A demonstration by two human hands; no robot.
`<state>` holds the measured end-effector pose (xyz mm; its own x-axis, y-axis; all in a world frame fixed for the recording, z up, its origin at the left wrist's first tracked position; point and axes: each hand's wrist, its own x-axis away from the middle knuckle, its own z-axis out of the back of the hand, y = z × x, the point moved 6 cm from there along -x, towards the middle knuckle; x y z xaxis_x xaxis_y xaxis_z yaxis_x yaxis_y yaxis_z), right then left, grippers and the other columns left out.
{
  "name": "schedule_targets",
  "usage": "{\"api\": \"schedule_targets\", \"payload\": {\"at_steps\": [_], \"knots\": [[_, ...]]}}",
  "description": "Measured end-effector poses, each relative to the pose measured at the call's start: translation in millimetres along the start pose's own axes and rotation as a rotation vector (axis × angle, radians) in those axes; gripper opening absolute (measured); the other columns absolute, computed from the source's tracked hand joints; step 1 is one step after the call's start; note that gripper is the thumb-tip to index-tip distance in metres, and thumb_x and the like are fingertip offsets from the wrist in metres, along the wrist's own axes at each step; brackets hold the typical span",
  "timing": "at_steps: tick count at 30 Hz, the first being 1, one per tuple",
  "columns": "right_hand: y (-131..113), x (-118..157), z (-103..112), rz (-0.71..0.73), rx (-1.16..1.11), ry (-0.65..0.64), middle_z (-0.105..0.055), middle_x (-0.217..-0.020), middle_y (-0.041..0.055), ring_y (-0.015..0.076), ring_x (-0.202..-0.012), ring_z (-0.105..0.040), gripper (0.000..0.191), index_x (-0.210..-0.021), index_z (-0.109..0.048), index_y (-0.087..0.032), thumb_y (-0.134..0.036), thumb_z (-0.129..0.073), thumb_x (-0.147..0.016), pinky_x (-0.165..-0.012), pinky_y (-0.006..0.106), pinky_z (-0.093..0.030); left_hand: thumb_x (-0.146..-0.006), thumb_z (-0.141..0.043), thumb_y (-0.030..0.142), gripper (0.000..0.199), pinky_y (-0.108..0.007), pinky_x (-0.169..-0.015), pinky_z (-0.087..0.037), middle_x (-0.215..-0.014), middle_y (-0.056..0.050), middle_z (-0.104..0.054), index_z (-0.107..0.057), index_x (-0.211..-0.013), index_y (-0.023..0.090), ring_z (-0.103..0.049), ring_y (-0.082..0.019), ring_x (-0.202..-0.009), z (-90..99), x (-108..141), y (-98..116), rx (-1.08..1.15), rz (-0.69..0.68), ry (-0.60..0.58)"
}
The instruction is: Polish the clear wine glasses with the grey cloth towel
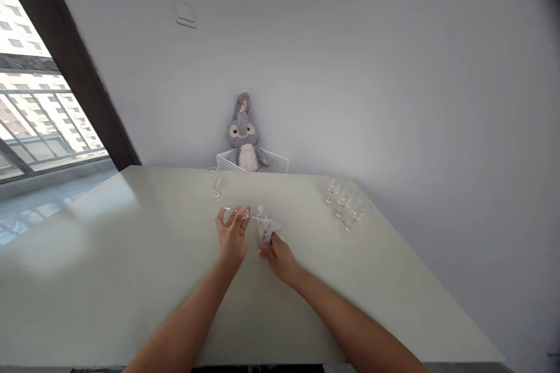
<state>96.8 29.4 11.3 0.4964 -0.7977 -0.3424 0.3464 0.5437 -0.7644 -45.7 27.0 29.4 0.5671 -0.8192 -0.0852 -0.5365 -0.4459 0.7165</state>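
My left hand (233, 232) is closed around the bowl of a stemmed glass (230, 214), which lies tilted on its side with its stem pointing right. My right hand (279, 256) pinches a white cloth (268, 229) close to the foot end of that glass. The foot is partly hidden by the cloth, so I cannot tell how far the cloth wraps it. Beyond my left hand, another clear stemmed glass (216, 182) stands upright on the pale table (175, 291).
At the table's right side stand several more stemmed glasses (344, 201) in a close group. A grey plush toy (244, 139) sits in a white perforated basket (280, 164) against the wall. A window with a railing (44, 93) is at the left.
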Motion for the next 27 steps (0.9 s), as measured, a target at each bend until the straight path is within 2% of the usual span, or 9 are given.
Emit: {"api": "schedule_targets", "payload": {"at_steps": [3,5,6,9,11,16,19,22,27], "knots": [[-20.0,4.8,-3.7,0.113,0.059,-0.097,-0.064,-0.084,0.0048,0.0163,-0.083,-0.059,0.027,-0.085,-0.058,-0.019,-0.034,-0.036,-0.089,-0.070,0.026,-0.045,-0.069,-0.067,0.023,0.057,-0.043,-0.089,-0.043,-0.117,-0.007,-0.047,-0.032,-0.113,0.032,-0.059,-0.021,-0.099,-3.3,0.5,22.0,-0.139,-0.201,-0.021],[-30.7,6.6,5.4,0.184,0.086,-0.020,-0.063,-0.093,0.0046,0.0157,-0.093,-0.057,0.028,-0.086,-0.060,-0.021,-0.033,-0.034,-0.090,-0.078,0.027,-0.043,-0.068,-0.068,0.022,0.062,-0.042,-0.089,-0.043,-0.122,-0.008,-0.043,-0.031,-0.116,0.033,-0.056,-0.022,-0.103,-8.6,4.9,30.8,-0.226,-0.304,-0.063],[-32.7,6.8,11.8,0.184,0.094,0.047,-0.062,-0.095,0.0047,0.0146,-0.088,-0.057,0.026,-0.090,-0.059,-0.021,-0.032,-0.035,-0.089,-0.077,0.027,-0.043,-0.067,-0.068,0.021,0.064,-0.042,-0.089,-0.043,-0.122,-0.008,-0.042,-0.030,-0.117,0.032,-0.055,-0.022,-0.105,-11.9,8.4,31.5,-0.260,-0.335,-0.098],[-28.7,5.6,27.4,0.119,0.143,0.224,-0.056,-0.098,0.0058,0.0097,-0.062,-0.054,0.024,-0.106,-0.052,-0.020,-0.028,-0.041,-0.086,-0.064,0.024,-0.045,-0.067,-0.068,0.019,0.065,-0.043,-0.090,-0.042,-0.120,-0.007,-0.042,-0.030,-0.119,0.032,-0.054,-0.023,-0.107,-22.6,24.1,20.1,-0.314,-0.356,-0.252],[-21.1,3.5,30.6,0.069,0.219,0.264,-0.051,-0.097,0.0056,0.0093,-0.059,-0.050,0.030,-0.111,-0.047,-0.020,-0.025,-0.044,-0.082,-0.057,0.023,-0.043,-0.069,-0.066,0.019,0.064,-0.044,-0.090,-0.043,-0.119,-0.008,-0.044,-0.029,-0.120,0.032,-0.052,-0.023,-0.108,-29.6,37.2,6.1,-0.348,-0.348,-0.390],[2.1,-4.0,29.0,-0.009,0.336,0.211,-0.045,-0.083,0.0006,0.0104,-0.063,-0.048,0.011,-0.083,-0.055,-0.019,-0.018,-0.046,-0.078,-0.053,0.021,-0.038,-0.072,-0.063,0.021,0.069,-0.044,-0.091,-0.041,-0.123,-0.010,-0.046,-0.023,-0.127,0.032,-0.049,-0.023,-0.112,-37.2,55.3,-20.4,-0.529,-0.324,-0.618],[11.3,-9.7,34.4,-0.031,0.289,0.183,-0.046,-0.080,-0.0001,0.0096,-0.062,-0.048,0.013,-0.078,-0.057,-0.018,-0.013,-0.046,-0.077,-0.056,0.021,-0.038,-0.070,-0.065,0.022,0.074,-0.042,-0.093,-0.038,-0.125,-0.010,-0.047,-0.022,-0.130,0.033,-0.045,-0.022,-0.116,-34.9,50.8,-24.2,-0.660,-0.267,-0.631],[18.5,-10.0,52.7,-0.036,0.208,0.237,-0.049,-0.082,0.0014,0.0111,-0.066,-0.051,0.012,-0.081,-0.059,-0.018,-0.016,-0.047,-0.078,-0.062,0.024,-0.042,-0.068,-0.067,0.025,0.069,-0.042,-0.097,-0.033,-0.121,-0.008,-0.052,-0.033,-0.127,0.031,-0.046,-0.022,-0.115,-28.8,41.7,-24.2,-0.766,-0.174,-0.571],[52.1,24.0,101.9,-0.196,0.119,0.356,-0.057,-0.076,0.0030,0.0143,-0.061,-0.054,0.018,-0.077,-0.060,-0.017,-0.032,-0.050,-0.077,-0.056,0.026,-0.042,-0.067,-0.066,0.030,0.060,-0.041,-0.087,-0.040,-0.105,-0.007,-0.060,-0.042,-0.122,0.030,-0.059,-0.020,-0.090,-18.3,31.1,-29.8,-0.688,0.025,-0.443]]}}
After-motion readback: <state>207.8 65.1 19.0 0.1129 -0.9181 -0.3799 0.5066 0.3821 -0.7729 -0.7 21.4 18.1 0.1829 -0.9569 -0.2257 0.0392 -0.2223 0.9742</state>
